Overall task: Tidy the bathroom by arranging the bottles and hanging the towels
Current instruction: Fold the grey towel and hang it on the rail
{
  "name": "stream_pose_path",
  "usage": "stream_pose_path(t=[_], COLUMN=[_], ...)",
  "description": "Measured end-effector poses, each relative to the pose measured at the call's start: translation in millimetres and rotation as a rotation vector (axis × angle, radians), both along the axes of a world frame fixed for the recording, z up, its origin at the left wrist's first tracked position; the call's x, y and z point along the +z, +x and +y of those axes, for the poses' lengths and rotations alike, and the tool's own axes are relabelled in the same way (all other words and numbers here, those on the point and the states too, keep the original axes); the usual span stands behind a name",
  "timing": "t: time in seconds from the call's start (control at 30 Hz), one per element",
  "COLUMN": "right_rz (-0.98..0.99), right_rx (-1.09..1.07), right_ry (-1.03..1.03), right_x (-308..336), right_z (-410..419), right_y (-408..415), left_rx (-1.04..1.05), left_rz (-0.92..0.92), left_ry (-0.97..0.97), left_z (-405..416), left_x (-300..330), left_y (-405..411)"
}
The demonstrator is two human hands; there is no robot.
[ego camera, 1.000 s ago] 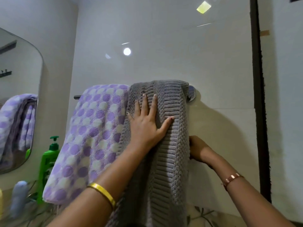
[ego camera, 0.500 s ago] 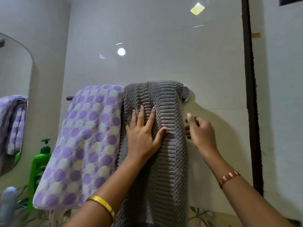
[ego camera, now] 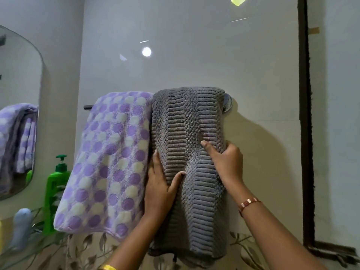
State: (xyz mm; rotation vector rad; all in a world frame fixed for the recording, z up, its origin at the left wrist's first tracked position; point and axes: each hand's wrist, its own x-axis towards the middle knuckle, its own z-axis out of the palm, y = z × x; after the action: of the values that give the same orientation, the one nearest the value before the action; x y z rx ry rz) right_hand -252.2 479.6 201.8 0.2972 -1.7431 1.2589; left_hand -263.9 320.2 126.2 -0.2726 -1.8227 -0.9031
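A grey ribbed towel [ego camera: 187,121] hangs folded over the wall rail [ego camera: 88,107], at its right end by the chrome mount [ego camera: 227,104]. My left hand [ego camera: 159,184] grips the towel's left edge, thumb on the front. My right hand [ego camera: 226,160] clasps the right edge, thumb pressed on the front and fingers wrapped behind. A purple and white dotted towel [ego camera: 111,158] hangs on the same rail to the left, touching the grey one. A green pump bottle [ego camera: 55,184] stands at lower left, partly behind the dotted towel.
A mirror [ego camera: 17,94] on the left wall reflects the towels. A pale blue bottle [ego camera: 22,225] is blurred at the bottom left corner. A dark vertical frame [ego camera: 303,114] runs down the wall on the right. Leaf-patterned tiles [ego camera: 243,242] sit below the towels.
My left hand slid down from flat on the grey towel's front to its left edge. My right hand came forward from the wall side and took hold of the right edge.
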Motion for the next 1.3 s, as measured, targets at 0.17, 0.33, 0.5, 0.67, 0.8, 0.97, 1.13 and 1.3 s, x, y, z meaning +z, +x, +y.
stream_pose_path(t=[0.17,0.33,0.5,0.67,0.8,0.97,1.13,1.3], right_rz=[-0.172,0.064,-0.014,0.002,0.213,0.368,0.331,0.349], right_rx=[0.025,0.063,0.044,-0.165,-0.581,-0.714,-0.587,-0.416], right_ry=[-0.039,-0.089,0.013,0.2,0.534,1.056,1.123,1.145], right_x=[-57.0,-74.6,-96.7,-104.2,-115.1,-144.5,-170.4,-181.3], right_z=[-11.2,-12.2,-1.4,-2.9,-1.9,6.0,12.0,-2.2], right_y=[-3.6,10.5,3.8,-0.6,5.8,0.2,8.5,23.1], left_rx=[-0.154,-0.119,-0.101,-0.067,0.17,0.416,0.434,0.384], left_rz=[-0.05,-0.005,-0.094,-0.134,-0.087,0.026,-0.064,-0.087], left_ry=[0.23,0.296,0.268,0.186,0.017,-0.313,-0.465,-0.491], left_z=[-8.4,-5.3,-4.8,-3.3,0.6,8.9,8.5,-3.1], left_x=[-20.0,-29.4,-44.1,-52.8,-68.7,-86.3,-113.6,-128.9], left_y=[1.4,7.3,1.9,1.5,7.3,14.4,30.1,54.4])
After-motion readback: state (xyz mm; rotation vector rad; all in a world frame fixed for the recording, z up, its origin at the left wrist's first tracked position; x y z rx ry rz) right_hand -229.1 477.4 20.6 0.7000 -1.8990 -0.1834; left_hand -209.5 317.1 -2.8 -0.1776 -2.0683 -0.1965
